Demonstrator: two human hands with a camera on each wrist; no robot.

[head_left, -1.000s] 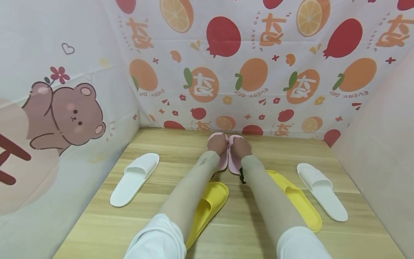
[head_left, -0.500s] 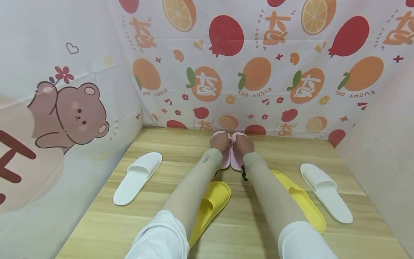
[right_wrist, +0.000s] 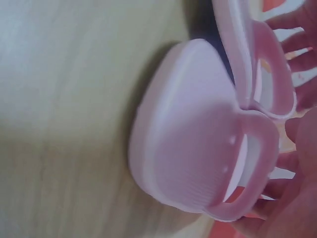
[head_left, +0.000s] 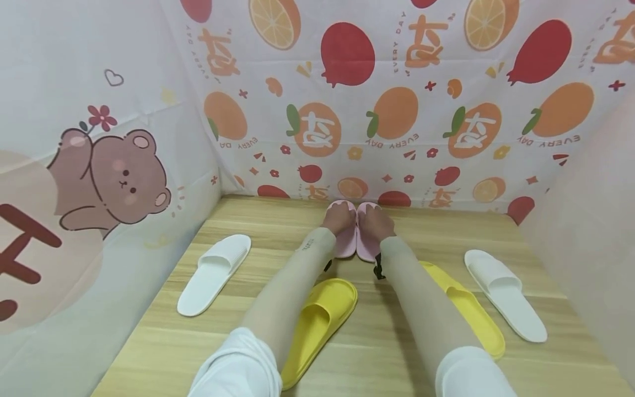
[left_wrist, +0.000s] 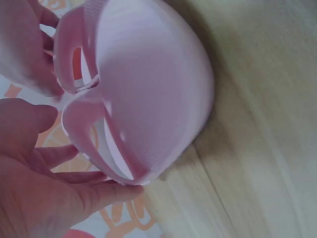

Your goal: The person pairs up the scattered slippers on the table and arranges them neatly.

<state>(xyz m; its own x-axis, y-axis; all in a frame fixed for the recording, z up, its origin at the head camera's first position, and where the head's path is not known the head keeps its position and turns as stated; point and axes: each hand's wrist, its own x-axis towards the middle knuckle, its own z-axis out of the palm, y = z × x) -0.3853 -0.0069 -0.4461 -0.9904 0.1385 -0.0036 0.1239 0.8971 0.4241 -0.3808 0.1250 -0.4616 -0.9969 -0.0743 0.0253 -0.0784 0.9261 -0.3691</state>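
In the head view, two pink slippers stand side by side near the patterned back wall, toe ends toward it and inner edges against each other. My left hand [head_left: 339, 218] lies over the front of the left pink slipper [head_left: 346, 246]. Over the right pink slipper [head_left: 366, 248] is my right hand [head_left: 376, 222]. In the left wrist view, the extended fingers [left_wrist: 106, 196] touch the outer side of the strap, and the thumb stands apart from it. The right wrist view has my right-hand fingers along the outside of its slipper's strap [right_wrist: 262, 171]; they are partly hidden.
A yellow slipper [head_left: 297, 353] lies partly beneath my left forearm, another yellow slipper [head_left: 473, 317] beside my right forearm. White slippers lie farther out, one left [head_left: 205, 284] and one right [head_left: 511, 300]. Fabric walls border the wooden floor [head_left: 159, 342] on three sides.
The pink pair has shifted slightly toward the back wall, their heel ends now more level. My left forearm has swung a little left, uncovering more of the yellow slipper. The head view has shifted slightly.
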